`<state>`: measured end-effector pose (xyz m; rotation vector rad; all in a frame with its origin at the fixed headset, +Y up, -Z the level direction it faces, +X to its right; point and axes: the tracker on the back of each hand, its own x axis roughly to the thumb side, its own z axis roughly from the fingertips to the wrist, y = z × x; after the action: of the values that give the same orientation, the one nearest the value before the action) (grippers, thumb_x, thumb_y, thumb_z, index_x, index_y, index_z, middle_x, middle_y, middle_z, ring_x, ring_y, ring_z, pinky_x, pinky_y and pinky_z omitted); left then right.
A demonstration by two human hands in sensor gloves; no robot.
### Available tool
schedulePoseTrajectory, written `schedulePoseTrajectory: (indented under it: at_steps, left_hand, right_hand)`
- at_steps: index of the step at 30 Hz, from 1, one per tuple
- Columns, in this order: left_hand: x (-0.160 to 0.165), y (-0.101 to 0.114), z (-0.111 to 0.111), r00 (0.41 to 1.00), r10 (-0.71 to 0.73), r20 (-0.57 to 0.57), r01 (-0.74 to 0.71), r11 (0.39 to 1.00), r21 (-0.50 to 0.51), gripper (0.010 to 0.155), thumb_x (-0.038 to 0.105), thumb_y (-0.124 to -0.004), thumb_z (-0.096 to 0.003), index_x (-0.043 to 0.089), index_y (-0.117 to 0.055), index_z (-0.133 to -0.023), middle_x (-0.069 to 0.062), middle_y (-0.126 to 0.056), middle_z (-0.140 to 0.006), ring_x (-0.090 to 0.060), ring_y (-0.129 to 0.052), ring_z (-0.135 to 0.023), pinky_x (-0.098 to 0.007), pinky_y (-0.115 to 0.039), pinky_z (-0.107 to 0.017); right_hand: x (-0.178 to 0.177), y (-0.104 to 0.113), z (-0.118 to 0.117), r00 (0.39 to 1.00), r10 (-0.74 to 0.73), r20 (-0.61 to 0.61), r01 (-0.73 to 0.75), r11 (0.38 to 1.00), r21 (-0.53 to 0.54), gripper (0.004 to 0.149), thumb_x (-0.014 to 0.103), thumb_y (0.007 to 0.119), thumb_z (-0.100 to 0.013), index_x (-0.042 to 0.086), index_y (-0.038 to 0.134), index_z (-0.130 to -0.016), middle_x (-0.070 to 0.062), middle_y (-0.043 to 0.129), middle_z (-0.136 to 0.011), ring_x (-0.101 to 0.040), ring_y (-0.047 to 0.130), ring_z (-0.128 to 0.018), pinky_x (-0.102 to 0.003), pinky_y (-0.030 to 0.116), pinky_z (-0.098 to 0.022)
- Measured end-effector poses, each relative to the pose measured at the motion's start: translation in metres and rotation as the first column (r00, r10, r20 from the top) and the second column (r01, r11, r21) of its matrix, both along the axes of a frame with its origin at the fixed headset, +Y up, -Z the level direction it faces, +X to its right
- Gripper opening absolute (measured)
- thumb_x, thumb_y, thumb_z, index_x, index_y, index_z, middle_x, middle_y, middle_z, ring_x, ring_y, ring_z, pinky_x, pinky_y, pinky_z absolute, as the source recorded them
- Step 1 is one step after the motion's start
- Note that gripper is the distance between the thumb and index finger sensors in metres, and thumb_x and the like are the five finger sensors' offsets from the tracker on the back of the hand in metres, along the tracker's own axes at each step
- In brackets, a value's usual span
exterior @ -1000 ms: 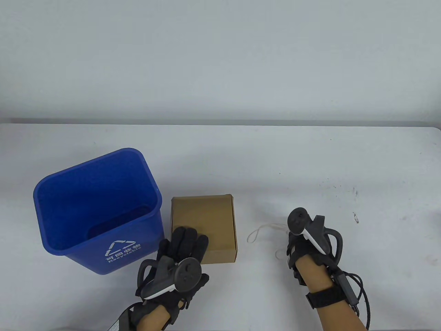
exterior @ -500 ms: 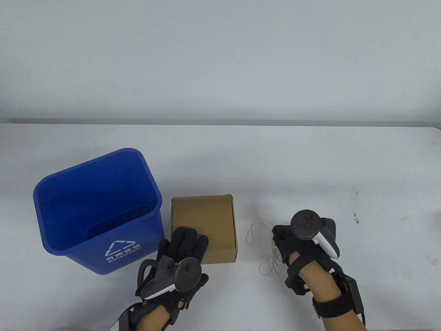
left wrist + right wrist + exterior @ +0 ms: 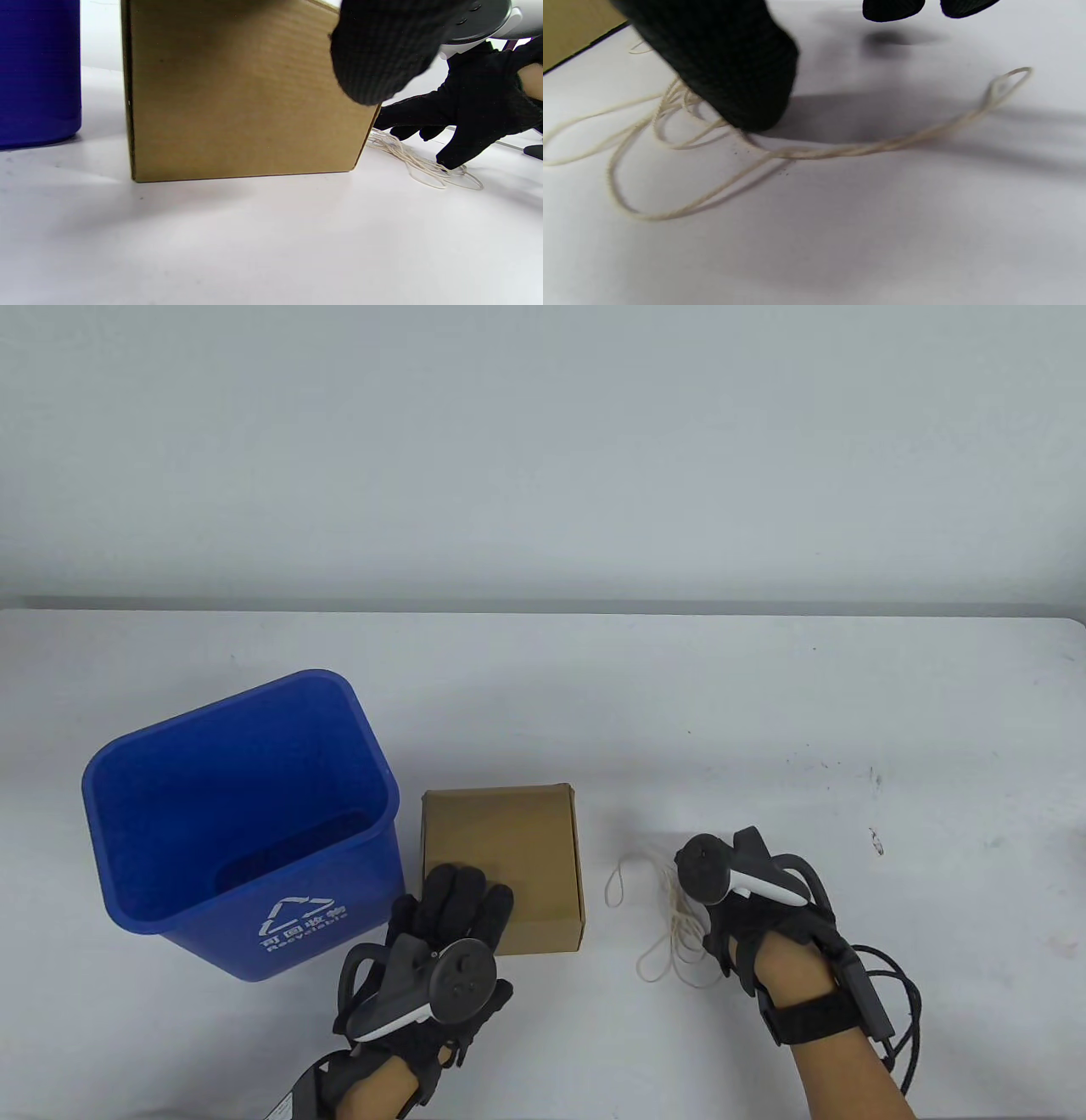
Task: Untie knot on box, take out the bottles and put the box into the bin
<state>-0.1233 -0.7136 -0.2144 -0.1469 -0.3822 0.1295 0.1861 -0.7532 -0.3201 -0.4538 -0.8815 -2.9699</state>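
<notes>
The cardboard box [image 3: 502,865], lid closed and free of string, sits on the table [image 3: 764,712] with the blue bin [image 3: 242,823] just beside it. Your left hand [image 3: 441,937] rests flat on the box's near top, fingers straight. On the box's far side from the bin, your right hand [image 3: 738,912] lies over the loose string [image 3: 657,916], fingers extended, one fingertip [image 3: 746,97] touching the strands. Untying appears finished; your next move is likely opening the lid, which calls for both hands at the box.

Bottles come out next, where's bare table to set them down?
Free: table behind the box and bin, and its far right. Crowded: right of the box, where string lies under the right hand. Left hand rests on the box.
</notes>
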Motion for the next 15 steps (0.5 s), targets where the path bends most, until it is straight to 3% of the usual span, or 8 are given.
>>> schedulePoseTrajectory:
  at_steps: [5, 15]
  left_hand:
    - [0.000, 0.000, 0.000, 1.000, 0.000, -0.001, 0.000, 1.000, -0.001, 0.096, 0.052, -0.079, -0.0471, 0.028, -0.014, -0.112, -0.010, -0.004, -0.116, -0.047, -0.006, -0.110, -0.077, -0.027, -0.073]
    - [0.000, 0.000, 0.000, 1.000, -0.003, -0.003, 0.003, 1.000, -0.003, 0.096, 0.052, -0.079, -0.0469, 0.028, -0.013, -0.112, -0.010, -0.004, -0.116, -0.047, -0.005, -0.110, -0.077, -0.027, -0.073]
  right_hand:
    - [-0.009, -0.007, 0.003, 0.997, -0.074, -0.007, 0.074, 0.997, -0.035, 0.103, 0.045, 0.087, -0.043, 0.009, 0.013, -0.104, -0.018, 0.006, -0.108, -0.054, 0.030, -0.098, -0.069, 0.039, -0.067]
    - [-0.037, -0.017, -0.004, 0.962, -0.267, -0.058, 0.268, 0.963, 0.010, 0.105, 0.046, 0.086, -0.044, 0.006, 0.010, -0.103, -0.020, 0.002, -0.107, -0.056, 0.019, -0.097, -0.072, 0.028, -0.065]
